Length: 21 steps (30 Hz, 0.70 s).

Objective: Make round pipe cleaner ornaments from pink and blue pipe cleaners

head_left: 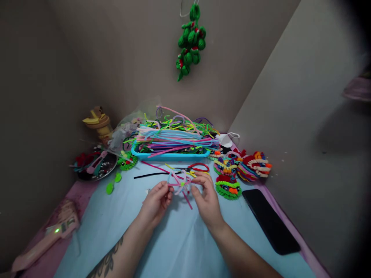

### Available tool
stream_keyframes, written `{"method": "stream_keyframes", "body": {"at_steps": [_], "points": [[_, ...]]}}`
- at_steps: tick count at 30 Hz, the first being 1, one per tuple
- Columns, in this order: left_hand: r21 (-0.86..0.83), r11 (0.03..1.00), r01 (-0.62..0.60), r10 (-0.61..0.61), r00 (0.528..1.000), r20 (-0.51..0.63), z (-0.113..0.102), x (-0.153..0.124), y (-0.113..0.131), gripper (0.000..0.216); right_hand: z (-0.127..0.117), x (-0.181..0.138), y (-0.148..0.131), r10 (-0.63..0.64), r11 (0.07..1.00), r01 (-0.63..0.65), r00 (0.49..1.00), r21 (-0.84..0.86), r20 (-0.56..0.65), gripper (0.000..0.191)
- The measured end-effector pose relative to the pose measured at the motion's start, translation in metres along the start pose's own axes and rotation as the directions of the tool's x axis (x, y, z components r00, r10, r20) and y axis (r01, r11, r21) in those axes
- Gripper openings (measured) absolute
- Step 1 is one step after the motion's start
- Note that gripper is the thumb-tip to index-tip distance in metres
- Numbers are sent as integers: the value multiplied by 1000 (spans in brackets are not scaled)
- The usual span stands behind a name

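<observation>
My left hand (pixel 156 202) and my right hand (pixel 206 199) meet over the light blue mat (pixel 179 239), both pinched on a small bundle of pipe cleaners (pixel 180 186) in pink, light blue and white, held between them just above the mat. Pink ends stick out below and to the left of the bundle. Red-handled scissors (pixel 197 167) lie just beyond my right hand. A black pipe cleaner (pixel 150 175) lies flat past my left hand.
A blue tray (pixel 171 155) heaped with coloured pipe cleaners stands at the back. Finished colourful pipe-cleaner figures (pixel 242 170) sit right of it, a black phone (pixel 270 220) nearer right. A dark dish (pixel 94 166), a glue gun (pixel 46 239) and a hanging green ornament (pixel 190 40) are also here.
</observation>
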<state>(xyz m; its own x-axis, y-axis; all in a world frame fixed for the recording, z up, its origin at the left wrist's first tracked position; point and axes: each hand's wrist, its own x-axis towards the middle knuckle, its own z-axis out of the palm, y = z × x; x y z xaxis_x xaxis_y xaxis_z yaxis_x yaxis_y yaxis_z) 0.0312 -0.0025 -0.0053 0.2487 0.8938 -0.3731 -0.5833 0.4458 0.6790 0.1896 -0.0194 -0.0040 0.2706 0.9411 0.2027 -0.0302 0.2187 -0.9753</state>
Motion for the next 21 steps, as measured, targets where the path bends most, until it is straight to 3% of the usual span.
{"method": "stream_keyframes", "body": {"at_steps": [2, 4, 8, 12, 16, 19, 21], "points": [[75, 996, -46, 44, 999, 26, 2, -1, -1, 17, -2, -1, -1, -71, 985, 77, 996, -155, 47, 17], [129, 989, -73, 66, 996, 58, 3, -2, -2, 18, -2, 0, 0, -33, 976, 55, 994, -213, 107, 19], [190, 979, -72, 58, 995, 79, 5, -4, -2, 21, -1, 1, 5, 117, 987, -92, 972, -131, 202, 18], [189, 981, -46, 30, 996, 87, 7, -5, 0, 22, -1, 2, 5, 184, 983, -182, 958, -27, 220, 19], [174, 985, -22, 10, 998, 68, 8, -6, 1, 24, -1, 3, 4, 171, 985, -169, 965, -29, 200, 19], [252, 967, -34, 15, 997, 76, 7, -5, 0, 23, -1, 3, 4, 139, 989, -127, 970, -76, 199, 20], [365, 925, -107, 106, 994, 25, 6, -5, 0, 21, -1, 2, 1, 108, 989, -85, 976, -125, 187, 20]]}}
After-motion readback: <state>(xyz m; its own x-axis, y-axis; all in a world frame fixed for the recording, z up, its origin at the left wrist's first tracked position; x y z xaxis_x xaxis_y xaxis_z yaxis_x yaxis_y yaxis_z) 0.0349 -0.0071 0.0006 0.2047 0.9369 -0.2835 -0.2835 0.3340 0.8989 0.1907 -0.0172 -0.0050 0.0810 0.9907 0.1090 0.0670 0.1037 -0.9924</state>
